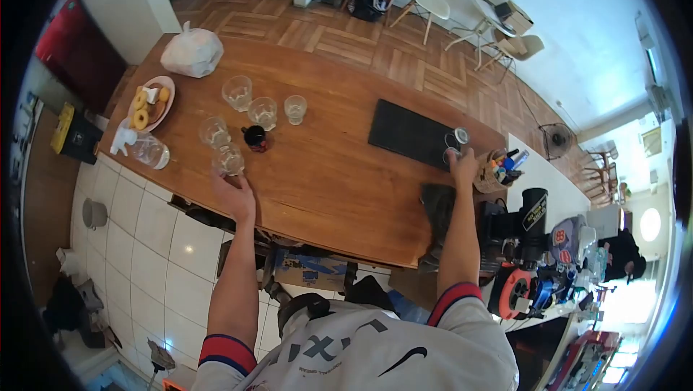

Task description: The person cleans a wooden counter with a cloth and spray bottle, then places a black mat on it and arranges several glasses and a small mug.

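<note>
My left hand (236, 196) is closed round the near side of a clear drinking glass (228, 159) at the left of the wooden table. Close by stand more clear glasses: one (214, 132) just behind it, two others (237, 93) (263, 113) farther back, and a smaller glass (295, 109) to their right. A dark mug (255, 138) is beside this group. Over at the right end, my right hand (464, 167) grips a small glass (452, 154) at the edge of a black mat (411, 133). Another small glass (461, 135) stands just beyond it.
A spray bottle (150, 150), a plate of doughnuts (165, 112) and a white plastic bag (192, 50) occupy the table's left end. A basket of pens (492, 179) and a dark cloth (437, 207) lie near my right arm. Cluttered gear, including an orange reel (515, 292), is farther right.
</note>
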A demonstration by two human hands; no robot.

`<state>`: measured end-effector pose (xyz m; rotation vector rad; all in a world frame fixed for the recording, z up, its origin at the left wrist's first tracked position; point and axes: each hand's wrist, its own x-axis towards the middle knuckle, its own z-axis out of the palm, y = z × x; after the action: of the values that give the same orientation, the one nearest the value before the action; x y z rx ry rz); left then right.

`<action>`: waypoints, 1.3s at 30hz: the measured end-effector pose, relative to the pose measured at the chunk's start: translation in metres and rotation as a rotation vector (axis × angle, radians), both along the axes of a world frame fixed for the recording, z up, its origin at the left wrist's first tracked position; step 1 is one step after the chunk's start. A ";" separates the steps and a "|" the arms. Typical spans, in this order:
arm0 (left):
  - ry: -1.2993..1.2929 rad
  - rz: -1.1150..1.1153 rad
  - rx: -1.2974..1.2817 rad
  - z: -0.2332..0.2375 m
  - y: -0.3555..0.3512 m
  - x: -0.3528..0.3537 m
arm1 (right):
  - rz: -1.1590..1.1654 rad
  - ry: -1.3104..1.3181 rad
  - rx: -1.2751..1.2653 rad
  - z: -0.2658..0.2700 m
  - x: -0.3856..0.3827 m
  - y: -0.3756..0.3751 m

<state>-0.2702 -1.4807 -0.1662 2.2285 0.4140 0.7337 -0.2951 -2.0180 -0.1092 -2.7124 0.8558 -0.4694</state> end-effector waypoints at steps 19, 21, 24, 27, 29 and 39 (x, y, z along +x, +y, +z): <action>-0.011 0.017 0.014 0.003 -0.003 -0.001 | 0.735 -0.417 0.758 0.014 0.152 0.324; -0.014 0.022 0.010 0.007 -0.005 -0.001 | 0.727 -0.355 0.740 0.013 0.153 0.326; -0.003 0.004 -0.014 0.005 -0.003 -0.002 | 0.680 -0.310 0.779 0.009 0.155 0.328; 0.012 -0.038 0.053 -0.004 0.000 0.000 | 0.719 -0.221 0.765 0.007 0.159 0.322; 0.005 -0.029 0.010 -0.001 0.001 0.000 | 0.695 -0.182 0.786 0.003 0.156 0.317; 0.045 -0.001 0.032 0.010 -0.005 0.000 | -0.070 -0.289 -0.277 0.025 0.089 0.079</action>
<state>-0.2705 -1.4854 -0.1564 2.2786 0.4253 0.6950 -0.2062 -1.9390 -0.0840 -2.7614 0.8606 -1.0355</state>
